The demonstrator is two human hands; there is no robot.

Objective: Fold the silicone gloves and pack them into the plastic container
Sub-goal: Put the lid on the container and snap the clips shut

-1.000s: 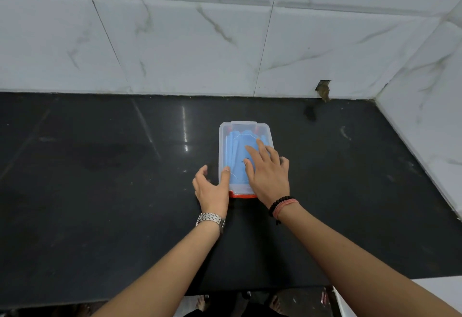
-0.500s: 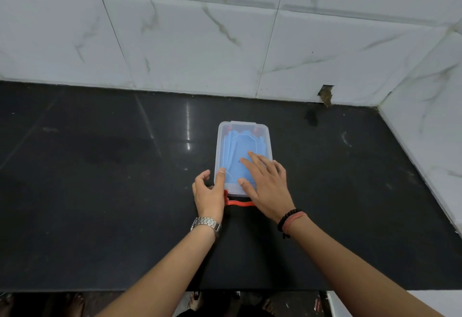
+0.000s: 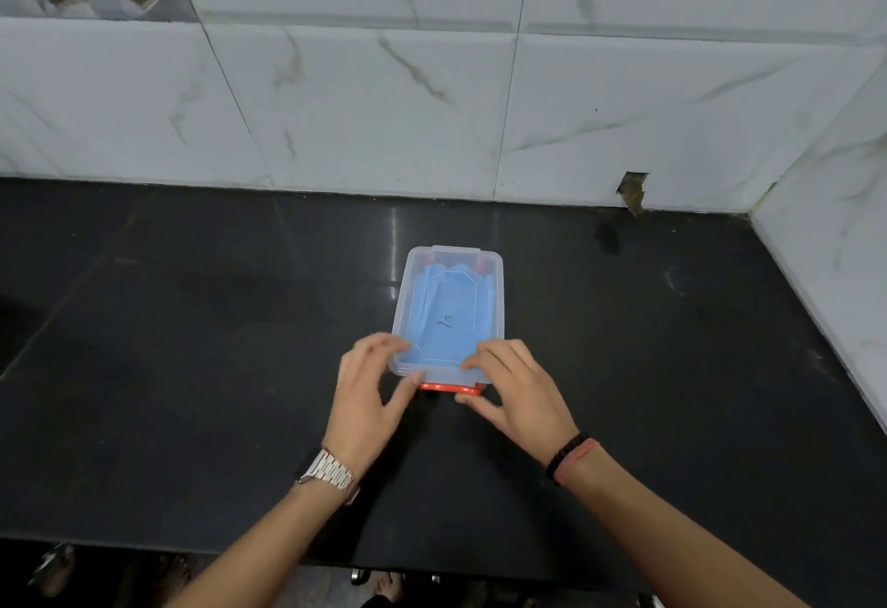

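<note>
- Two hands meet at the near end of one plastic container (image 3: pixel 497 300), which lies lengthwise on the black countertop (image 3: pixel 192 343), a little way out from the tiled wall (image 3: pixel 384 103).
- Left hand (image 3: pixel 369 398): palm down, forearm reaching in from the lower left. Its fingers curl over the container's near left corner and its thumb presses against the near edge beside the orange clip (image 3: pixel 449 387), so it grips that corner.
- Right hand (image 3: pixel 521 394): palm down, forearm coming in from the lower right. Its fingers bend over the near right corner of the clear lid (image 3: pixel 408 300) and its thumb tip touches the clip's right end, pinching that corner.
- One clear lid sits on the container, with a second orange clip showing faintly at the far end.
- Blue silicone gloves (image 3: pixel 449 314) lie folded inside, seen through the lid; how many cannot be told.
- One metal watch (image 3: pixel 330 470) on the left wrist.
- Two bracelets (image 3: pixel 571 456) on the right wrist, one dark and beaded, one reddish.
</note>
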